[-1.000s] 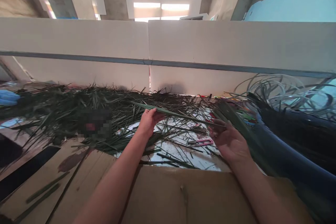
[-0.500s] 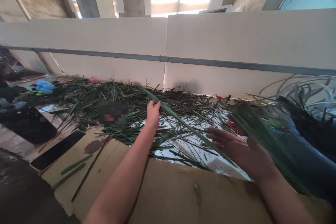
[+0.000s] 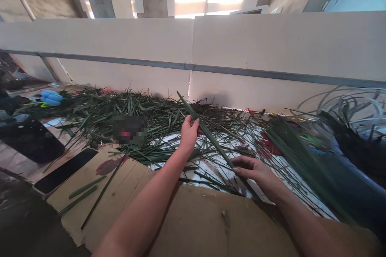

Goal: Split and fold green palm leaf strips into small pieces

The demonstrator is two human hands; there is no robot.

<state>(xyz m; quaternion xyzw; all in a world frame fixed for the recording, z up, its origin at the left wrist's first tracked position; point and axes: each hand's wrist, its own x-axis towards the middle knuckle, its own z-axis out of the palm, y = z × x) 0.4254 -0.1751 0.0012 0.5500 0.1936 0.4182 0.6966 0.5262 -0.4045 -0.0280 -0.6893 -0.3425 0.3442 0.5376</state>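
A long, narrow green leaf strip [image 3: 215, 142] slants down from upper left to lower right between my two hands. My left hand [image 3: 190, 130] is closed on it toward its upper end, thumb on top. Lower down, my right hand [image 3: 249, 168] pinches the same strip between thumb and fingers. Behind and below the strip lie cut green leaf pieces [image 3: 129, 106] in a tangled heap along the white panel, with more scattered over a white surface. At the right a bundle of long green leaves [image 3: 297, 156] rests beside my right forearm.
Brown cardboard [image 3: 205, 217] covers the near edge, with a few strips and a dark phone [image 3: 66, 170] at its left. A blue tub [image 3: 358, 176] stands at right near coiled clear tubing [image 3: 362, 106]. A white panel [image 3: 120, 40] closes off the back.
My right hand, spread and apart from the strip before, has moved left and now pinches it. My left hand has shifted slightly right with the strip, which stands steeper.
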